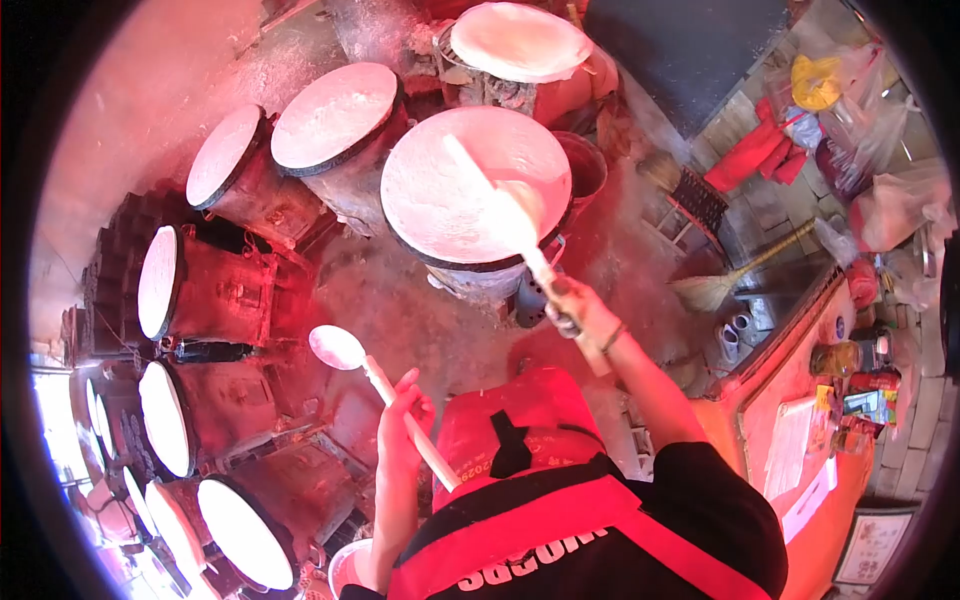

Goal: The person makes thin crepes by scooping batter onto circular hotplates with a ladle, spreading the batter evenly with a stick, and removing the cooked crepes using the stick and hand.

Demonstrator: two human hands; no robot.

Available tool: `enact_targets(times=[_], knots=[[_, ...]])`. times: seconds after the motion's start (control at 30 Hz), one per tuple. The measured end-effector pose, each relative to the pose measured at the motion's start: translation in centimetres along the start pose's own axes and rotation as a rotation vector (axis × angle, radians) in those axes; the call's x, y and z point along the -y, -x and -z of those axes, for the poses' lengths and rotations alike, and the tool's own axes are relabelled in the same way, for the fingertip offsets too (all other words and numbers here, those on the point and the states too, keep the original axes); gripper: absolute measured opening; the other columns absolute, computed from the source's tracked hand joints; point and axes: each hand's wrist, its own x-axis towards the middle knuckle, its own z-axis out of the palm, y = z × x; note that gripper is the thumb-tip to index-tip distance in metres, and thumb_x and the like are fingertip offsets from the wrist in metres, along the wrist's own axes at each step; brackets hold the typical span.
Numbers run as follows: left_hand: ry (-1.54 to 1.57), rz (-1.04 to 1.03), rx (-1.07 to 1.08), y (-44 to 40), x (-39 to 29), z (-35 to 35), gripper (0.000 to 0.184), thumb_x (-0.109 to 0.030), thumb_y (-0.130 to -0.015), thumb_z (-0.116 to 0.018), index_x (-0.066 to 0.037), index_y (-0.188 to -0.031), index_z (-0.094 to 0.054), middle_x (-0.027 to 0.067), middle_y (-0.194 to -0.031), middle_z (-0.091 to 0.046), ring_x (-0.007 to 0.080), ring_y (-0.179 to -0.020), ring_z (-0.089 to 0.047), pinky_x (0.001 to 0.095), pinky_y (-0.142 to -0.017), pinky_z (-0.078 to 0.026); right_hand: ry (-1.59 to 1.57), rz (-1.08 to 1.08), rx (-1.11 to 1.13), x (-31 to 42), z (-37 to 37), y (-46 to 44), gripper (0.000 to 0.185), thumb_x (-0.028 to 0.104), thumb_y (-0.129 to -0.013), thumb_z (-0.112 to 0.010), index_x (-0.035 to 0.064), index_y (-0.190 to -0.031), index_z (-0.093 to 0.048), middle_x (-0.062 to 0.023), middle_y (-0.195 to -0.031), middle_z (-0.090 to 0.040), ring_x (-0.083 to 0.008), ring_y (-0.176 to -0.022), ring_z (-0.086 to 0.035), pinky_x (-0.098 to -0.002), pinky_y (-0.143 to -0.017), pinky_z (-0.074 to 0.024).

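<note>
My right hand [584, 312] is closed around the handle of a long flat spatula [490, 195]. Its pale blade reaches across the round griddle [415, 215] in front of me, which is covered with a white layer of batter; whether the blade touches the batter I cannot tell. In my left hand [403, 415] is a ladle [338, 347] with a long wooden handle. The ladle's white-coated bowl is held over the floor, left of the griddle and apart from it. Part of its handle runs back toward my red apron.
Several more white-topped griddles [335, 118] on drum stoves curve round the left side. At the back is another pale round top [521, 42]. A broom [708, 291] lies to the right, near an orange table [850, 480] with jars and papers. Plastic bags [905, 210] hang far right.
</note>
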Motion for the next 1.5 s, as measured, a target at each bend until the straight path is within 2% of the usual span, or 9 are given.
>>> enact_targets(times=[0.27,0.53,0.67,0.87,0.9,0.93,1.0,1.17,1.5], knots=[[-0.073,-0.045,0.002,1.1,2.4,-4.8,0.026,-0.017,-0.091,-0.058,-0.004,-0.114,-0.055,-0.0003,-0.07,-0.049,0.0029,-0.046,-0.034,0.0163,-0.037,-0.025,0.117,0.219,-0.22,6.7,1.8,-6.1,0.045,0.039,-0.093,-0.052,0.0302,-0.136,-0.039,0.0044,-0.06,-0.046,-0.0049,-0.041,-0.035,-0.022,-0.035,-0.028],[-0.282,-0.199,-0.021,1.3,0.8,-6.1,0.026,-0.022,-0.093,-0.051,-0.003,-0.11,-0.052,0.0016,-0.068,-0.051,0.0062,-0.046,-0.037,0.0205,-0.039,-0.028,0.113,0.55,-0.384,3.6,-0.4,-4.4,0.039,0.021,-0.093,-0.055,0.0039,-0.127,-0.052,0.0073,-0.086,-0.051,-0.0028,-0.057,-0.032,-0.0183,-0.05,-0.0269],[-0.273,-0.231,-0.016,0.6,0.1,-6.5,0.019,-0.019,-0.092,-0.053,-0.004,-0.103,-0.051,0.0016,-0.072,-0.05,0.0065,-0.049,-0.04,0.0214,-0.04,-0.03,0.033,0.568,-0.395,-2.9,-2.5,-7.1,0.041,0.024,-0.093,-0.055,0.0042,-0.128,-0.051,-0.0074,-0.13,-0.053,-0.0143,-0.123,-0.043,-0.0266,-0.103,-0.029],[-0.342,-0.152,0.173,0.1,-1.5,-5.7,0.016,-0.01,-0.09,-0.053,-0.004,-0.104,-0.05,0.0018,-0.074,-0.049,0.0055,-0.053,-0.04,0.0183,-0.04,-0.029,0.064,0.266,-0.493,2.2,-3.4,-3.5,0.041,0.026,-0.091,-0.058,0.0031,-0.124,-0.055,-0.0086,-0.127,-0.055,-0.0156,-0.122,-0.045,-0.0275,-0.103,-0.0304],[-0.375,-0.119,0.172,0.1,-1.7,-5.4,0.012,-0.011,-0.091,-0.052,-0.005,-0.101,-0.05,0.0017,-0.074,-0.049,0.0055,-0.053,-0.041,0.0185,-0.041,-0.031,-0.111,0.478,-0.569,1.8,-4.0,-2.5,0.035,0.023,-0.09,-0.061,0.0055,-0.12,-0.059,0.0037,-0.097,-0.062,-0.0006,-0.063,-0.048,-0.0166,-0.054,-0.0376],[-0.409,-0.083,0.168,0.2,-1.8,-5.2,0.009,-0.012,-0.092,-0.051,-0.005,-0.099,-0.05,0.0017,-0.074,-0.049,0.0055,-0.053,-0.042,0.0188,-0.042,-0.032,-0.105,0.476,-0.568,0.4,-3.6,-3.2,0.035,0.023,-0.09,-0.061,0.0055,-0.12,-0.059,0.0037,-0.097,-0.062,-0.0006,-0.063,-0.048,-0.0166,-0.054,-0.0376],[-0.388,-0.069,0.16,0.2,-1.9,-5.2,0.01,-0.013,-0.093,-0.05,-0.005,-0.099,-0.049,0.0019,-0.075,-0.049,0.0055,-0.054,-0.042,0.0188,-0.042,-0.032,0.141,0.686,-0.453,-3.4,-2.1,-6.6,0.041,0.024,-0.09,-0.06,0.0026,-0.125,-0.054,-0.0091,-0.133,-0.049,-0.0164,-0.128,-0.038,-0.0267,-0.106,-0.0243],[-0.351,-0.03,0.17,0.0,-1.8,-5.6,0.013,-0.014,-0.093,-0.05,-0.005,-0.102,-0.048,0.0024,-0.076,-0.048,0.006,-0.055,-0.042,0.0188,-0.042,-0.031,0.127,0.486,-0.432,3.5,-2.1,-7.2,0.029,0.029,-0.088,-0.062,0.0149,-0.114,-0.06,0.0096,-0.052,-0.041,-0.0037,-0.037,-0.033,-0.0226,-0.034,-0.0236],[-0.51,-0.085,0.282,-7.4,-4.2,-8.2,0.01,-0.013,-0.09,-0.051,-0.005,-0.093,-0.045,0.0014,-0.071,-0.045,0.0086,-0.054,-0.042,0.0221,-0.043,-0.033,0.181,0.163,-0.181,1.3,-2.3,3.4,0.036,0.023,-0.091,-0.058,0.0195,-0.127,-0.055,0.0114,-0.054,-0.037,-0.0017,-0.038,-0.03,-0.0208,-0.034,-0.0222]])
